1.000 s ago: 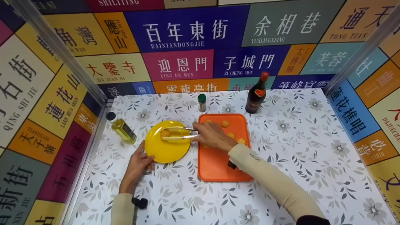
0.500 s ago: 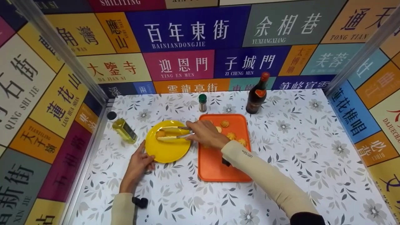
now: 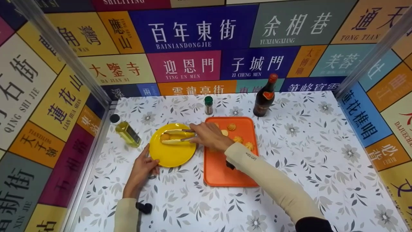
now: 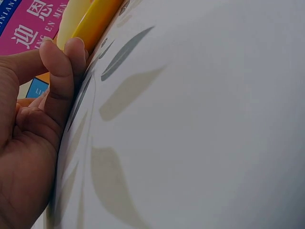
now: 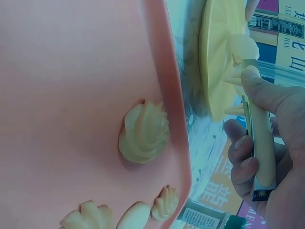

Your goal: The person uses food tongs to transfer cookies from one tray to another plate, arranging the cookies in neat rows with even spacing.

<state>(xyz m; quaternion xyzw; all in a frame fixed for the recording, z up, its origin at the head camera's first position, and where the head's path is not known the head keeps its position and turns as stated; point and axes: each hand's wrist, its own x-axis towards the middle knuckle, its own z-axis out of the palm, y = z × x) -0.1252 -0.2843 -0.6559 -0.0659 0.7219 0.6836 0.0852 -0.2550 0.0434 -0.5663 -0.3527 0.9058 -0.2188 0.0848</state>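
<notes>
My left hand (image 3: 145,164) holds the near-left rim of a round yellow plate (image 3: 173,158), its thumb over the edge. In the left wrist view, curled fingers (image 4: 59,67) meet the plate's edge. Extended over the plate from the right, my right hand (image 3: 210,137) grips a pair of tongs (image 3: 180,140) with pale tips. Between the tong tips is a small golden piped cookie (image 3: 165,137), at the plate's upper left; whether the tips touch it, I cannot tell. The right wrist view shows thumb and fingers wrapped round the tongs' handle (image 5: 262,148).
An orange tray (image 3: 225,177) with several piped cookies (image 3: 231,127) lies right of the plate, partly under my right forearm. A green-capped spice jar (image 3: 208,105) and a dark red-capped bottle (image 3: 264,100) stand behind. An oil bottle (image 3: 127,132) is at the left.
My right hand has shifted left with the tongs, and the cookie between their tips is farther left on the plate. The left hand stays at the rim.
</notes>
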